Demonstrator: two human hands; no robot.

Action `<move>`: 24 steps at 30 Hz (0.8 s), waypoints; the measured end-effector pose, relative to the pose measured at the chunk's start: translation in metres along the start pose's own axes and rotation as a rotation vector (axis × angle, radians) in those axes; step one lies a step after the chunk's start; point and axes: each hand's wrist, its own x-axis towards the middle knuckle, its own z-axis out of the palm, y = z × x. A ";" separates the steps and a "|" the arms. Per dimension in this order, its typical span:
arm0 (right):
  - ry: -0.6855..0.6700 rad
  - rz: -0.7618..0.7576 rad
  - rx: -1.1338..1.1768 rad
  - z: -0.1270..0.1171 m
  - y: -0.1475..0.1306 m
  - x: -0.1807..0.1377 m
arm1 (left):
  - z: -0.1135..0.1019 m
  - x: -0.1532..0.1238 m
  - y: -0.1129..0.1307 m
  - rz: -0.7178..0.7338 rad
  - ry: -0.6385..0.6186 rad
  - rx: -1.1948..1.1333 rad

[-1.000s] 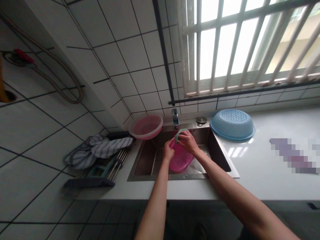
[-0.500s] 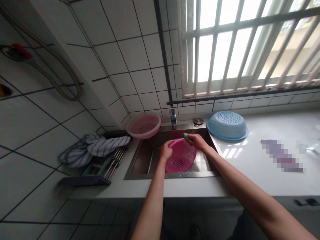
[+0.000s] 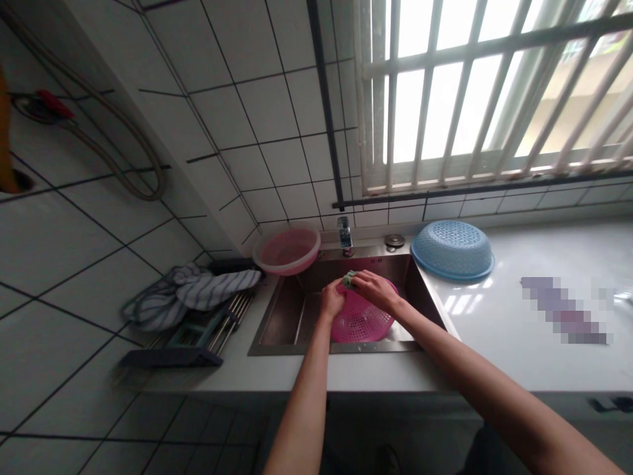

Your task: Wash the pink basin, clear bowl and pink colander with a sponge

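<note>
A pink plastic colander [image 3: 363,322] is tilted inside the steel sink [image 3: 277,323], its perforated side toward me. My left hand [image 3: 333,300] grips its rim on the left. In my right hand [image 3: 374,288] is a small green cloth [image 3: 349,280], pressed at the colander's upper rim close to my left fingers. Whether it is a cloth or a soft sponge is hard to tell at this size. Behind the sink stands the faucet [image 3: 345,234].
A pink basin [image 3: 289,252] sits at the sink's back left corner. To the right, a blue basket [image 3: 452,247] lies upside down on the white counter [image 3: 519,369]. A striped cloth [image 3: 212,290] rests over a rack [image 3: 198,333] at left. A drain strainer [image 3: 394,240] lies behind the sink.
My right hand has moved left along the colander's rim with the green cloth, from the right part of the rim to beside my left hand. My left hand still grips the rim.
</note>
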 end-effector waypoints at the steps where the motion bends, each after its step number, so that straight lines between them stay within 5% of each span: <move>1: 0.034 0.038 -0.027 -0.002 0.006 -0.005 | -0.002 -0.001 0.002 -0.024 0.016 0.026; 8: 0.172 0.274 -0.120 -0.005 0.028 -0.026 | -0.007 -0.010 0.025 -0.052 0.171 0.289; 14: 0.235 0.299 -0.079 -0.005 0.021 -0.023 | 0.003 -0.015 0.036 0.148 0.179 0.537; 20: 0.136 0.130 -0.119 0.006 0.003 -0.018 | 0.011 -0.012 0.033 0.288 0.089 0.597; 24: 0.140 0.223 -0.159 0.006 0.009 -0.018 | 0.005 -0.012 0.028 0.230 0.160 0.533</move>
